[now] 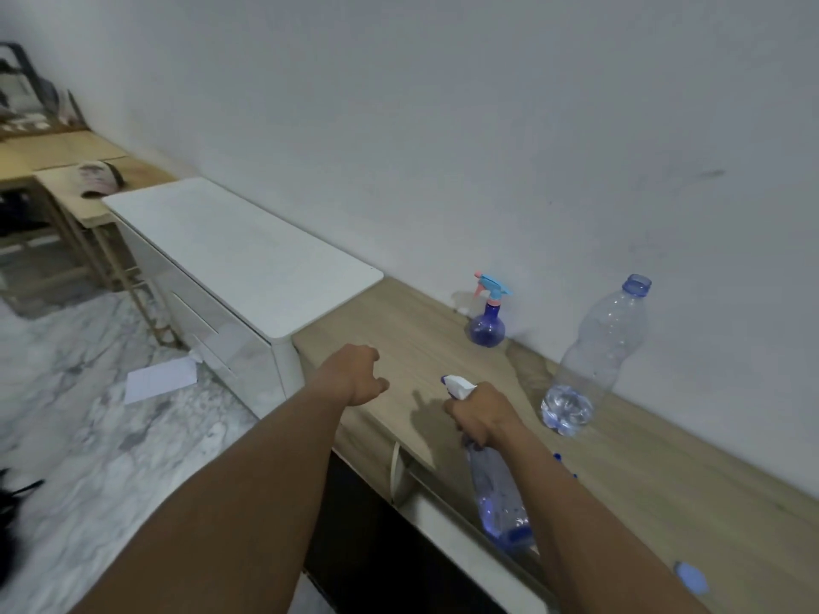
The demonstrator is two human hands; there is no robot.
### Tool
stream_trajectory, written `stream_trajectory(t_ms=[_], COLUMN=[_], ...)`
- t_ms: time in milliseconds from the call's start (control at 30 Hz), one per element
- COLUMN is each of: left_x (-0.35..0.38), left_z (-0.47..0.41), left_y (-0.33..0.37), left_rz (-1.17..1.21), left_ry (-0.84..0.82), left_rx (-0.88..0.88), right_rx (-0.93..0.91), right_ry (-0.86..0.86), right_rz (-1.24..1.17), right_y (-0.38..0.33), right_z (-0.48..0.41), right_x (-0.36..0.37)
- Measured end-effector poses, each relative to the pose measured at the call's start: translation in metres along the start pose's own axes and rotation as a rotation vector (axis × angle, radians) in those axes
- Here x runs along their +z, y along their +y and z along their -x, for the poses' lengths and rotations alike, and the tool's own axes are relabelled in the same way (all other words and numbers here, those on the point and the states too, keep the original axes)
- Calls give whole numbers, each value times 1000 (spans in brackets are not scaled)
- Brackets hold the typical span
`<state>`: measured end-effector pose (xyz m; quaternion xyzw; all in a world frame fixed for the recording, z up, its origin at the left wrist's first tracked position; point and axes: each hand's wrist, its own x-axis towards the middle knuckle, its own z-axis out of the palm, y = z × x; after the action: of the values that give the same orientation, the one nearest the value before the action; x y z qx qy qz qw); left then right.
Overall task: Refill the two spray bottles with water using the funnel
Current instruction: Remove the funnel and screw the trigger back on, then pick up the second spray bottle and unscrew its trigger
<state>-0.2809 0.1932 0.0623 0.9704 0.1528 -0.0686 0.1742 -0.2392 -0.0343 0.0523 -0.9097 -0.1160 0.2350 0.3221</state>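
A long wood-grain worktop [399, 339] runs from the centre toward 4 o'clock along a plain white wall [443, 126]. The right hand [483, 414] has its grip closed round the neck of the clear sprayer [496, 494], just under the white trigger head. This sprayer is tilted, head toward 11 o'clock and base toward 5 o'clock over the worktop's front edge; whether the base rests on the wood I cannot tell. The left hand [354, 374] hovers over the worktop's left end at 9 o'clock from the right hand, grip slack, fingers loosely curled round nothing. The blue sprayer [487, 321] stands upright by the wall at 12 o'clock from the right hand. The water bottle [594, 356] stands upright at 2 o'clock, uncapped, with a little water in its bottom. A small blue thing [691, 578], too blurred to name, lies on the worktop at 5 o'clock. A white cabinet [239, 254] adjoins the worktop's left end, and beyond it at 10 o'clock a wooden table [66, 148] carries a hat [99, 179]. The floor [111, 436] is grey-veined marble, with a sheet of paper [160, 379] lying by the cabinet.
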Motion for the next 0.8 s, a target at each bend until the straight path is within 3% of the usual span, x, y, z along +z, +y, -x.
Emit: stream_trajectory(t_ms=[167, 367, 633, 800], left_x=[0, 6, -3, -4], left_z=[12, 14, -22, -76], left_y=[15, 38, 50, 36], left_rz=[86, 255, 451, 573], left_ry=[20, -39, -166, -159], left_rx=[3, 35, 99, 149], right_rx=[18, -131, -269, -299], right_ry=[87, 220, 356, 407], right_rz=[-198, -397, -266, -255], right_y=[-13, -35, -63, -88], right_z=[15, 7, -34, -79], right_x=[-15, -34, -58, -62])
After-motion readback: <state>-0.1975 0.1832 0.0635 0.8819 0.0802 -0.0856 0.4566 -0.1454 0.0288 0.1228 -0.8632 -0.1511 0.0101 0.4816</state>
